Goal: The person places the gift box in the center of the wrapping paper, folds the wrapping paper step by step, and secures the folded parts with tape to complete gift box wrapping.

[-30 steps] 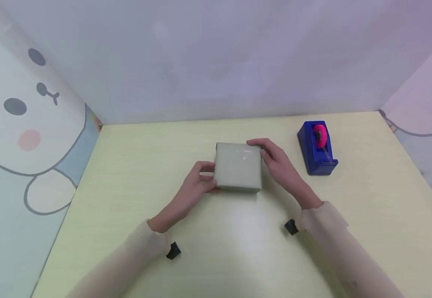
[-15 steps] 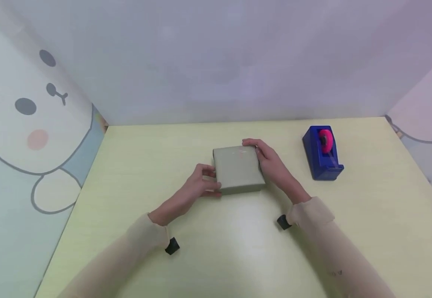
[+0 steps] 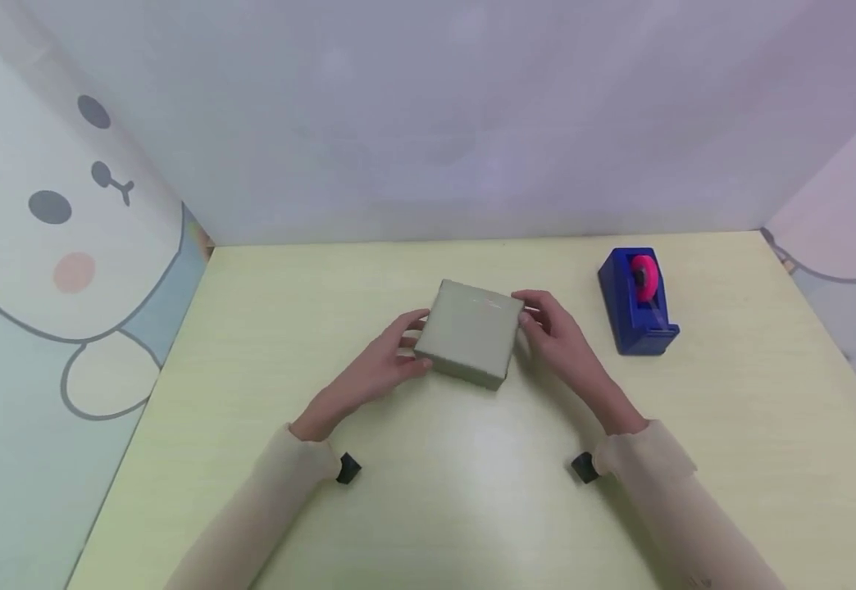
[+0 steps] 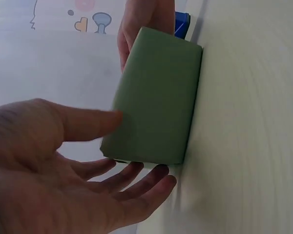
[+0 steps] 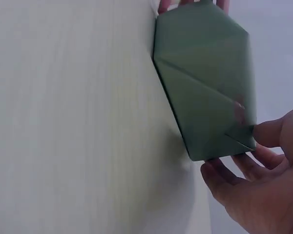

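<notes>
A squarish box wrapped in grey-green paper (image 3: 470,329) sits near the middle of the pale table, turned at an angle. My left hand (image 3: 375,366) holds its left corner, thumb on the near side and fingers behind. At the far right corner my right hand (image 3: 571,352) grips it between thumb and fingers. In the right wrist view, folded paper flaps meet in slanting creases on the end of the box (image 5: 205,83). The left wrist view shows a smooth side (image 4: 158,97) of the same box.
A blue tape dispenser (image 3: 623,315) with a pink roll (image 3: 647,279) stands on the table (image 3: 310,279) to the right of the box. Pale walls, with a cartoon animal (image 3: 66,221) on the left one, border the table.
The box has turned clockwise as seen from above, its near right corner now toward me. My right hand has shifted slightly right and down; my left fingers have regripped at the left corner.
</notes>
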{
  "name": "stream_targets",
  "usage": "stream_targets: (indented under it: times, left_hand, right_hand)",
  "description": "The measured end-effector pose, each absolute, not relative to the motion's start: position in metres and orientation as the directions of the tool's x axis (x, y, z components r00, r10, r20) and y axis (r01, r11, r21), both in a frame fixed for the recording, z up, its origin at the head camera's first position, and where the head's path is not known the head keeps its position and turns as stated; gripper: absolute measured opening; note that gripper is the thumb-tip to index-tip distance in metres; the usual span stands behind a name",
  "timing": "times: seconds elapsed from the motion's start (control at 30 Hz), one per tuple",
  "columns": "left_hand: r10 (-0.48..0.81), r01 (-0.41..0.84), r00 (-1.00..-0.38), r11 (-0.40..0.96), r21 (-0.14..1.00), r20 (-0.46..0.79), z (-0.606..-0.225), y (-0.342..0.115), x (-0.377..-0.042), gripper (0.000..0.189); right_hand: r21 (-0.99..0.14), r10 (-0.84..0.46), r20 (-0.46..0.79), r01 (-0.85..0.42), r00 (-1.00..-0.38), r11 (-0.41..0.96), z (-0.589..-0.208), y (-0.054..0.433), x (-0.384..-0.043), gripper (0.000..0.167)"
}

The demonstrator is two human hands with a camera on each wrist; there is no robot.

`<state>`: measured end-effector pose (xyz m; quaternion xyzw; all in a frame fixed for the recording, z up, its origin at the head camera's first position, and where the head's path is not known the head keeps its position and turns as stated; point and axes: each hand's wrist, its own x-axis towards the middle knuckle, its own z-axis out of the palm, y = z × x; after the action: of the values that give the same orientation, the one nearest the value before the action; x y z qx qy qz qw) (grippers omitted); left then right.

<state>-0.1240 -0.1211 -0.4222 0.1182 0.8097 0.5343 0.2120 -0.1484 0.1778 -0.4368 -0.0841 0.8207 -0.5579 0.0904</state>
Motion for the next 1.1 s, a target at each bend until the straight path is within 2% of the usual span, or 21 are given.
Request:
stream_targets:
  times: [0.2, 0.37, 0.47, 0.6, 0.83, 1.0, 1.1]
  left_hand:
    - [0.209, 0.015, -0.972, 0.51, 0.86, -0.107, -0.43, -0.118, -0.141, 0.055]
    - [0.124, -0.032, -0.988, 0.419, 0.908, -0.092, -0.431, -0.105, -0.147, 0.048]
    - [0.138, -0.041, -0.986, 0.353, 0.935, -0.095, -0.426, -0.1, -0.151, 0.042]
    - [0.166, -0.011, -0.983, 0.37, 0.929, -0.078, -0.424, -0.095, -0.157, 0.041]
    - [0.257, 0.068, -0.965, 0.4, 0.914, -0.041, -0.431, -0.094, -0.153, 0.056]
    - [0.367, 0.297, -0.927, 0.586, 0.754, 0.08, -0.437, -0.091, -0.139, 0.08]
    - [0.365, 0.361, -0.921, 0.669, 0.65, 0.136, -0.438, -0.083, -0.133, 0.084]
  right_hand:
    - [-0.912, -0.208, -0.063, -0.028, -0.976, 0.41, -0.434, 0.178, -0.131, 0.04]
    - [-0.898, -0.184, -0.045, -0.041, -0.982, 0.438, -0.433, 0.166, -0.119, 0.054]
    - [-0.893, -0.183, -0.022, -0.063, -0.983, 0.445, -0.433, 0.16, -0.116, 0.064]
    - [-0.887, -0.163, -0.002, -0.074, -0.987, 0.456, -0.433, 0.157, -0.114, 0.066]
    - [-0.889, -0.146, -0.028, -0.042, -0.989, 0.456, -0.435, 0.157, -0.112, 0.066]
    - [-0.88, -0.166, 0.0, -0.078, -0.986, 0.468, -0.435, 0.154, -0.112, 0.071]
    - [-0.827, -0.168, 0.032, -0.121, -0.985, 0.549, -0.434, 0.148, -0.112, 0.079]
